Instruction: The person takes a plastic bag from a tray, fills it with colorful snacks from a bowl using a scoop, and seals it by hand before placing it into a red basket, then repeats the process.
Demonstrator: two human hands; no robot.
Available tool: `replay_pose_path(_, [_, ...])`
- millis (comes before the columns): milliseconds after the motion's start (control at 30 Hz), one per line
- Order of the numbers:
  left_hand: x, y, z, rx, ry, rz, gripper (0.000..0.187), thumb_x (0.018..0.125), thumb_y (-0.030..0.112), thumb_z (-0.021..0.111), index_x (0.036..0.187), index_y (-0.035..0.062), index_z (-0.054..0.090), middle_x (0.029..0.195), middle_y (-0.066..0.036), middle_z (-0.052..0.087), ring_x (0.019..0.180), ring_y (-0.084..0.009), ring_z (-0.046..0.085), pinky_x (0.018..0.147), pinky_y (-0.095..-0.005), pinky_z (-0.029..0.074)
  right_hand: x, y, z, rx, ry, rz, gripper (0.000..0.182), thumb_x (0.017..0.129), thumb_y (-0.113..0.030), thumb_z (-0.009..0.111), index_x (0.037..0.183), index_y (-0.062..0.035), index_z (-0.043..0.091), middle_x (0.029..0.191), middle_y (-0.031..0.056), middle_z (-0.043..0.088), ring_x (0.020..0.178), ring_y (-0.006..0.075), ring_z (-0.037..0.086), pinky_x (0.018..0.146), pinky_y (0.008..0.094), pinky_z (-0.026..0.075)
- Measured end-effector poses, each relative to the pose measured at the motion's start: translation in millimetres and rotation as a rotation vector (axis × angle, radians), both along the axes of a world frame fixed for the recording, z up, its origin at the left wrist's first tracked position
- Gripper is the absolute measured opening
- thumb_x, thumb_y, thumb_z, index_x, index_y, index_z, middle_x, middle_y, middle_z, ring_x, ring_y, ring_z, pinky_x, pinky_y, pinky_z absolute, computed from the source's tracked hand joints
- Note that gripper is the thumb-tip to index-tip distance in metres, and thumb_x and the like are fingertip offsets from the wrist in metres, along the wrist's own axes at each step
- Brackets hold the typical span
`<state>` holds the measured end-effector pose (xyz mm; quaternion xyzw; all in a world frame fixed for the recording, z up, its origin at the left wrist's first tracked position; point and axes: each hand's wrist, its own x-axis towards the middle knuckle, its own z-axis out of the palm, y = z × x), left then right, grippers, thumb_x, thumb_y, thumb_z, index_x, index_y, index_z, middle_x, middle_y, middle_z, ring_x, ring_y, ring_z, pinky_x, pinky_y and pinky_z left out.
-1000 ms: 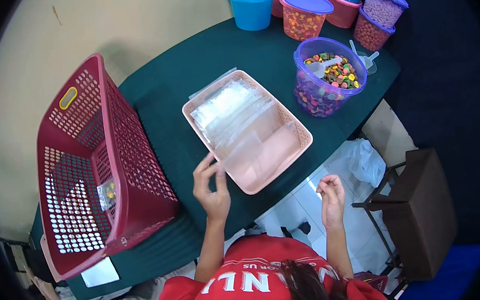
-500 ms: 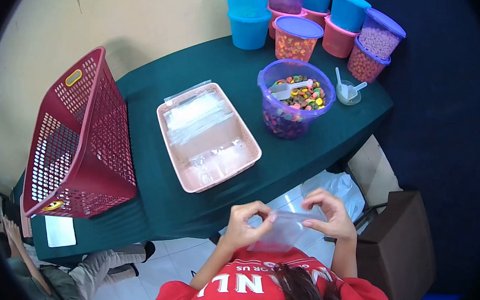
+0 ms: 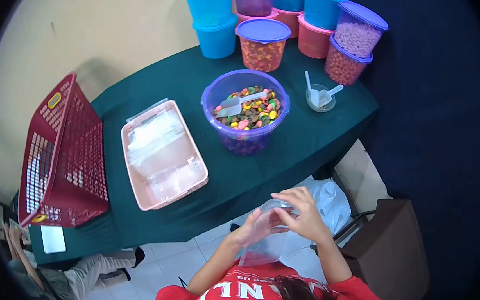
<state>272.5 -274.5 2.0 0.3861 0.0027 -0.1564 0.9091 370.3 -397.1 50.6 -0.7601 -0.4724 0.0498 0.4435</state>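
Note:
A clear plastic bag point(image 3: 263, 251) is held up in front of my red shirt, short of the table's front edge. My left hand point(image 3: 248, 229) grips its left side. The fingers of my right hand point(image 3: 303, 215) are curled at its upper right edge, which bulges into a rounded opening. Nothing shows inside the bag. Beyond my hands, a purple tub point(image 3: 249, 133) stands uncovered on the table, filled with colourful candy pieces point(image 3: 256, 106). A clear scoop point(image 3: 235, 104) lies on the candy. A pink tray point(image 3: 167, 198) to its left holds stacked plastic bags point(image 3: 155, 137).
A maroon basket point(image 3: 81, 174) stands on the left of the green-covered table point(image 3: 226, 190). Lidded tubs point(image 3: 265, 43) are stacked at the back, near a small bowl point(image 3: 322, 103) with scoops. A brown box point(image 3: 391, 248) is at my right. Another person point(image 3: 53, 283) is at lower left.
The bag's mouth has gone from flat to bulging apart. My right hand has moved slightly left, closer to my left hand. My view has shifted, so the table's things sit further left.

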Motion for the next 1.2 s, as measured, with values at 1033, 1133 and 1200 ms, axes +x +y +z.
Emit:
replay_pose_path(1033, [-13.9, 126.9, 29.1, 0.796, -0.185, 0.3, 0.058, 0.067, 0.03, 0.064, 0.111, -0.0037, 0.045, 0.101, -0.016, 0.055, 0.092, -0.02, 0.055, 0.081, -0.031, 0.041, 50.1, 114.9, 31.2, -0.055, -0.104, 0.833, 0.009, 0.072, -0.01, 0.059, 0.08, -0.0066, 0.056, 0.087, 0.0045, 0.06, 0.082, 0.0203, 0.051, 0.077, 0.0334, 0.035])
replay_pose_path(1133, [-25.4, 120.6, 24.8, 0.775, -0.152, 0.38, 0.063, 0.066, 0.035, 0.064, 0.111, -0.0041, 0.046, 0.1, -0.015, 0.055, 0.091, -0.0195, 0.054, 0.081, -0.0312, 0.041, 44.4, 129.3, 32.9, -0.021, -0.1, 0.905, 0.011, 0.071, -0.011, 0.06, 0.081, -0.0067, 0.056, 0.083, 0.0047, 0.058, 0.081, 0.0193, 0.052, 0.077, 0.0339, 0.035])
replay_pose_path(1200, [-27.1, 119.0, 21.7, 0.787, -0.129, 0.435, 0.07, 0.062, 0.037, 0.067, 0.113, -0.0046, 0.044, 0.101, -0.015, 0.055, 0.094, -0.0203, 0.054, 0.082, -0.0315, 0.04, 38.7, 137.0, 29.8, -0.007, -0.079, 0.921, 0.004, 0.074, -0.01, 0.058, 0.077, -0.0086, 0.055, 0.088, 0.0018, 0.06, 0.081, 0.0157, 0.055, 0.078, 0.0351, 0.033])
